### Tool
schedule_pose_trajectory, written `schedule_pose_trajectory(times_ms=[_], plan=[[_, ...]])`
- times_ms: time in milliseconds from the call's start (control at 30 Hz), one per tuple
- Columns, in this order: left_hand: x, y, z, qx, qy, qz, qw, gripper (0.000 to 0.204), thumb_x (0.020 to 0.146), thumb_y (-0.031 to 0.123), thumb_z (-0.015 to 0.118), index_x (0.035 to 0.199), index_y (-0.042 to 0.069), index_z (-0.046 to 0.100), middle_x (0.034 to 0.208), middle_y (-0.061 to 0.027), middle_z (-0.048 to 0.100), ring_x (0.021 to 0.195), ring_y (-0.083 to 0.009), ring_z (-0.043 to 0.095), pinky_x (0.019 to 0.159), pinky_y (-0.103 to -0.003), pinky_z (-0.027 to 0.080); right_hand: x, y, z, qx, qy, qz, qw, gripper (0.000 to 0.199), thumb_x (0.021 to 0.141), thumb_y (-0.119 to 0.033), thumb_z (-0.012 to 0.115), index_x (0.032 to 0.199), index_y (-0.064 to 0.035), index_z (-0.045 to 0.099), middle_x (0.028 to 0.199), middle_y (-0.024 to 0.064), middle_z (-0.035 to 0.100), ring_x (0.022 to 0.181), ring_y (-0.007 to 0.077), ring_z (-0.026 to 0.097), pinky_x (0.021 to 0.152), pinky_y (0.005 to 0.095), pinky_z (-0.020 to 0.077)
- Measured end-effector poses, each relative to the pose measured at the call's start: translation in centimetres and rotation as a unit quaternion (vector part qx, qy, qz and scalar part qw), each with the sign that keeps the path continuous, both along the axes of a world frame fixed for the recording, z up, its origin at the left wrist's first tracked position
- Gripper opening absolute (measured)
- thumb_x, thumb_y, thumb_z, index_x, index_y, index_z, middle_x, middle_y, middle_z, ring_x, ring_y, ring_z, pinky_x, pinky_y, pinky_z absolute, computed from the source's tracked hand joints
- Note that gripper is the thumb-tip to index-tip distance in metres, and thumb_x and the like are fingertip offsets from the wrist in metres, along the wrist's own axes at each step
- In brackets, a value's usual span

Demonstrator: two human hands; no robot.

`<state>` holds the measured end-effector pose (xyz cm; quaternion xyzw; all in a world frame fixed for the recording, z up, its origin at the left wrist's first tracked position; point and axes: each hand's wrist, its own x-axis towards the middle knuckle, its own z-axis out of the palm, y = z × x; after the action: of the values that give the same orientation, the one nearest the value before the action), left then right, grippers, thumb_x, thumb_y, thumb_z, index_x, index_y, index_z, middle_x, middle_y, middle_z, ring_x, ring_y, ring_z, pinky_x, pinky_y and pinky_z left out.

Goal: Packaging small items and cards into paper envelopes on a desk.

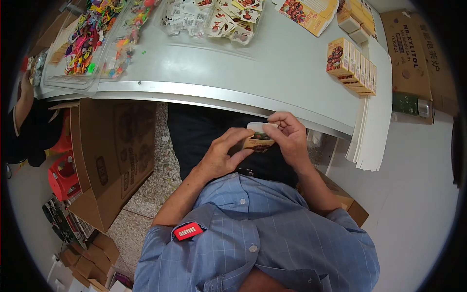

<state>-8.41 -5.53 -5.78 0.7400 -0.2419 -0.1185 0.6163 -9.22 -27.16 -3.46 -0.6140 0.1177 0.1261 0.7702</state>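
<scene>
A small printed carton (259, 144), yellow and brown with a white flap raised at its top, is held over my lap, just in front of the table edge. My left hand (219, 156) grips its left side between thumb and fingers. On the other side, my right hand (292, 142) has its thumb at the white flap, with the fingers curled behind. What lies inside the carton cannot be seen. Similar small cartons (351, 65) stand in a row on the table at the right.
On the table (204, 65) are a clear tray of colourful trinkets (92, 36), white packets (185, 19), picture cards (237, 22) and flat cartons (311, 14). White strips (366, 131) overhang its right edge. A large cardboard box (119, 151) stands left, near a red stool (64, 177); another person's arm (23, 104) is beyond.
</scene>
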Motion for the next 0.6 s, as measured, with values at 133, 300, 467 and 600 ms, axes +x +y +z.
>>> schedule_pose_trajectory(times_ms=[133, 300, 467, 600], plan=[[-0.1, 0.2, -0.9, -0.064, 0.111, 0.052, 0.99, 0.027, 0.092, 0.002, 0.069, 0.119, -0.001, 0.063, 0.113, -0.0148, 0.064, 0.097, -0.0207, 0.069, 0.081, -0.03, 0.058, -0.9, 0.9, -0.5, 0.052, -0.13, -0.081, 0.987, 0.025, 0.091, -0.003, 0.071, 0.113, 0.004, 0.062, 0.11, 0.0119, 0.067, 0.102, 0.0139, 0.064, 0.087, 0.0262, 0.0506], [-0.1, 0.1, -1.3, -0.091, 0.083, 0.086, 0.989, 0.023, 0.092, 0.002, 0.07, 0.114, -0.002, 0.067, 0.113, -0.0156, 0.066, 0.098, -0.0209, 0.069, 0.082, -0.029, 0.057, -1.6, -0.5, -1.9, -0.188, -0.223, 0.031, 0.956, 0.025, 0.088, -0.003, 0.073, 0.112, 0.002, 0.07, 0.112, 0.0134, 0.069, 0.104, 0.0201, 0.066, 0.091, 0.0296, 0.0508], [0.2, 0.4, -2.1, -0.063, 0.021, 0.08, 0.995, 0.019, 0.09, 0.001, 0.071, 0.108, -0.002, 0.07, 0.111, -0.0176, 0.068, 0.098, -0.0244, 0.07, 0.084, -0.032, 0.056, -1.1, -0.7, -2.1, -0.218, -0.198, 0.075, 0.953, 0.017, 0.086, -0.004, 0.074, 0.103, -0.0018, 0.075, 0.112, 0.0139, 0.07, 0.102, 0.0229, 0.067, 0.09, 0.0314, 0.0515], [1.0, 0.2, -0.9, -0.027, -0.047, 0.062, 0.997, 0.014, 0.089, 0.0, 0.072, 0.103, -0.002, 0.069, 0.109, -0.0173, 0.07, 0.097, -0.0262, 0.07, 0.084, -0.033, 0.056, -0.5, -1.1, -2.1, -0.218, -0.23, 0.102, 0.943, 0.014, 0.087, -0.003, 0.073, 0.101, -0.0013, 0.074, 0.112, 0.0138, 0.07, 0.104, 0.0222, 0.066, 0.091, 0.0315, 0.0512]])
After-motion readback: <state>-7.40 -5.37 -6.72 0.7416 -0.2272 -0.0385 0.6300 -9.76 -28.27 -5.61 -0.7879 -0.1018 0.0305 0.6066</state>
